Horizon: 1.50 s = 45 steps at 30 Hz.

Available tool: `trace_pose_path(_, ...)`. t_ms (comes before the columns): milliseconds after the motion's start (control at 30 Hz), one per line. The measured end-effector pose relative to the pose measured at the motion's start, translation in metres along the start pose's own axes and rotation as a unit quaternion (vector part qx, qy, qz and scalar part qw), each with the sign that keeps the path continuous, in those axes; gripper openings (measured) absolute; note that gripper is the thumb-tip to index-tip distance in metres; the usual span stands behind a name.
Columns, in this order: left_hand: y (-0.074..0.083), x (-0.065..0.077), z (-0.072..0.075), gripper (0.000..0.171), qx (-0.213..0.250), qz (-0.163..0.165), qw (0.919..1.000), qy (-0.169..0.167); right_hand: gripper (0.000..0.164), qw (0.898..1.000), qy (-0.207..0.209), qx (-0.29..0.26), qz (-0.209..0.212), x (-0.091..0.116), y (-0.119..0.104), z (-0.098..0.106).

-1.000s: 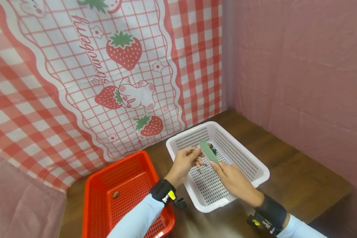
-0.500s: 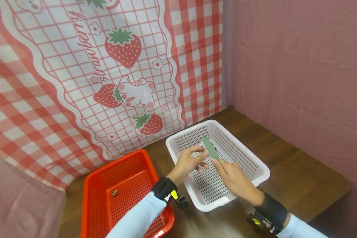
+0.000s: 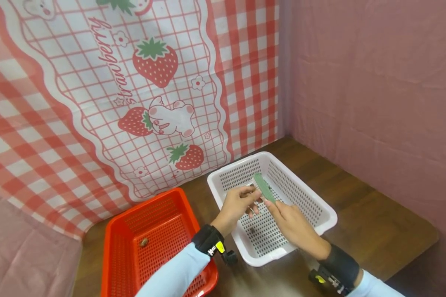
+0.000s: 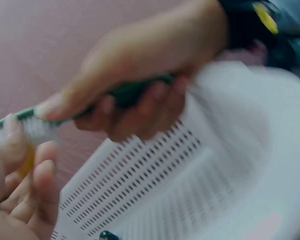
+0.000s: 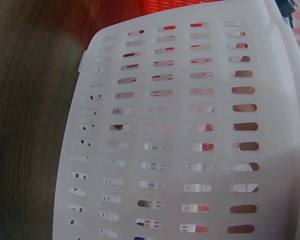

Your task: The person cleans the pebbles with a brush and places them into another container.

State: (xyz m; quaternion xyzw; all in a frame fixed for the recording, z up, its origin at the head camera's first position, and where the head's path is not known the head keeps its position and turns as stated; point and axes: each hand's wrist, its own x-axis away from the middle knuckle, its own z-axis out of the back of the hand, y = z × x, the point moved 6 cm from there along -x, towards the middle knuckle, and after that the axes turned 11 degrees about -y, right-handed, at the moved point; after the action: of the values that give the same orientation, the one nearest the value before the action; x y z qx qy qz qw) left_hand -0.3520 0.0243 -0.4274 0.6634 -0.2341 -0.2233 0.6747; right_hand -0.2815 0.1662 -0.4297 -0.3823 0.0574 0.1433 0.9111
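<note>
My right hand (image 3: 295, 226) grips the handle of a green brush (image 3: 264, 187) with pale bristles, held over a white basket (image 3: 325, 212). In the left wrist view, its bristles (image 4: 38, 129) face my left hand (image 4: 24, 185). That hand pinches a small yellow-orange thing (image 4: 27, 159) close against the bristles; fingers hide most of it, so its kind is unclear. In the head view the left hand (image 3: 238, 206) is above the basket's left side. A small dark lump (image 3: 252, 230) shows on the basket floor. A dark green, shiny thing (image 4: 108, 235) lies there too.
A red basket (image 3: 111, 255) stands left of the white one, with a small brownish object (image 3: 144, 242) on its floor. Both sit on a brown wooden table (image 3: 379, 214). A checked strawberry cloth (image 3: 245, 82) hangs behind, a pink cloth (image 3: 371, 95) at right.
The brush has shifted slightly right since a second ago. The left fingers loosened and moved off, then came back to the bristles. A dark lump shows newly on the white basket's floor.
</note>
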Motion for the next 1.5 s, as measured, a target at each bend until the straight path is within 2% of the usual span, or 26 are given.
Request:
trace_pose_path(100,0.001,0.0,0.006,0.03,0.03,-0.016,0.9991,0.028,0.037,1.0,-0.008,-0.004,0.0,0.0,0.0,-0.002)
trace_pose_path(267,0.0,0.001,-0.002,0.027,-0.009,-0.018,0.9995,-0.023,0.04,1.0,-0.012,-0.015,-0.012,0.002,0.003,-0.003)
trace_pose_path(400,0.003,0.002,0.002,0.036,0.032,-0.036,0.9988,-0.003,0.039,1.0,-0.017,-0.018,-0.012,0.001,0.002,-0.004)
trace_pose_path(467,0.004,0.001,0.002,0.039,0.044,-0.046,0.998,-0.005,0.039,1.0,-0.018,-0.018,-0.011,0.001,0.001,-0.004)
trace_pose_path(600,0.002,0.002,-0.005,0.034,0.022,-0.047,0.9974,-0.05,0.039,0.999,-0.018,-0.02,-0.018,0.002,0.003,-0.004)
trace_pose_path(667,0.002,0.002,-0.004,0.034,0.024,-0.047,0.9977,-0.044,0.04,1.0,-0.017,-0.016,-0.019,0.002,0.003,-0.004)
trace_pose_path(767,0.005,0.004,0.001,0.038,0.025,-0.059,0.9979,-0.008,0.042,0.999,-0.024,-0.019,-0.016,0.002,0.003,-0.004)
trace_pose_path(800,0.006,0.004,0.002,0.038,0.017,-0.061,0.998,-0.006,0.042,0.999,-0.024,-0.02,-0.015,0.001,0.003,-0.004)
trace_pose_path(900,0.008,0.004,-0.004,0.035,-0.023,-0.056,0.9973,-0.042,0.041,0.999,-0.017,-0.02,-0.017,0.001,0.003,-0.002)
trace_pose_path(967,0.008,0.004,-0.006,0.033,-0.034,-0.049,0.9969,-0.053,0.041,1.0,-0.01,-0.018,-0.021,0.001,0.003,-0.001)
trace_pose_path(1067,0.008,0.004,0.001,0.031,0.006,-0.046,0.9989,-0.009,0.038,1.0,-0.013,-0.014,-0.012,0.002,0.0,-0.001)
trace_pose_path(1167,0.009,0.004,0.009,0.033,0.045,-0.055,0.9966,0.042,0.038,0.999,-0.025,-0.023,-0.006,0.002,-0.001,-0.003)
trace_pose_path(1333,0.005,0.002,0.005,0.03,0.052,-0.033,0.9978,0.026,0.039,0.999,-0.02,-0.027,-0.014,0.003,0.002,-0.003)
trace_pose_path(1500,0.008,0.004,0.009,0.028,0.065,-0.038,0.9961,0.048,0.038,1.0,-0.021,-0.018,-0.004,0.002,0.0,-0.002)
